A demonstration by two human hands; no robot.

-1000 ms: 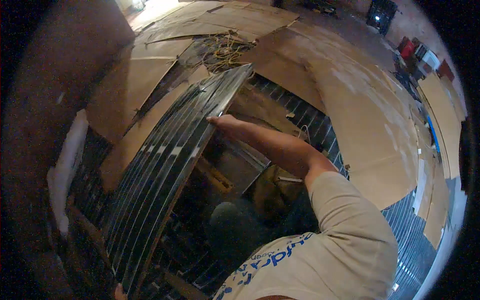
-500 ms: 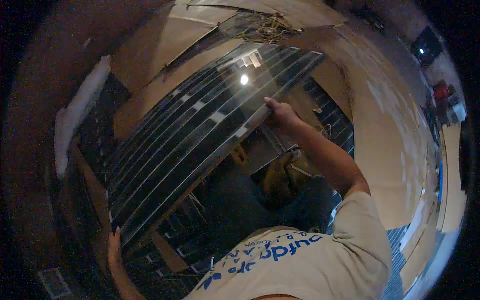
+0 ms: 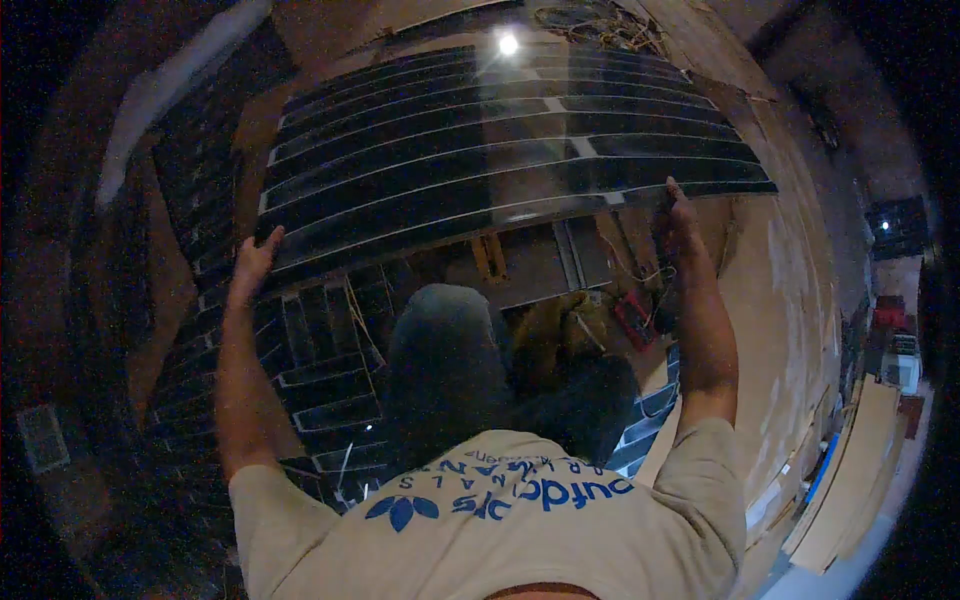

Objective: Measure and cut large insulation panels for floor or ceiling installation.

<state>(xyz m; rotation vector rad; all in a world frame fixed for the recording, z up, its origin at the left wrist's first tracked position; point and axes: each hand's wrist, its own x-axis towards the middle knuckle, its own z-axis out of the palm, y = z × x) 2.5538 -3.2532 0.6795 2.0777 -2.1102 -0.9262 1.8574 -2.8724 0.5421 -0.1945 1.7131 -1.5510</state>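
Note:
I hold a large, glossy dark panel (image 3: pixel 400 165) with pale parallel lines, stretched across the view in front of my knees. A ceiling light reflects off its far part. My left hand (image 3: pixel 255 262) grips its near left corner, thumb on the top face. Along the near edge toward the right end, my right hand (image 3: pixel 683 215) has hold of it, thumb on top and the other fingers mostly hidden beneath. Under the near edge show a yellow tool-like piece (image 3: pixel 490 258) and a pale metal strip (image 3: pixel 570 255).
Dark pieces with pale edges (image 3: pixel 330 412) lie below, left of my knees (image 3: pixel 445 330). A red object (image 3: pixel 633 320) lies near my right forearm. Tangled cords or strips (image 3: pixel 610 28) lie beyond the panel. Flat cardboard (image 3: pixel 840 480) is at the far right.
The panel has turned from a steep slant to lying nearly straight across. My left hand has moved up and away from me, my right hand to the right; both kept their grip.

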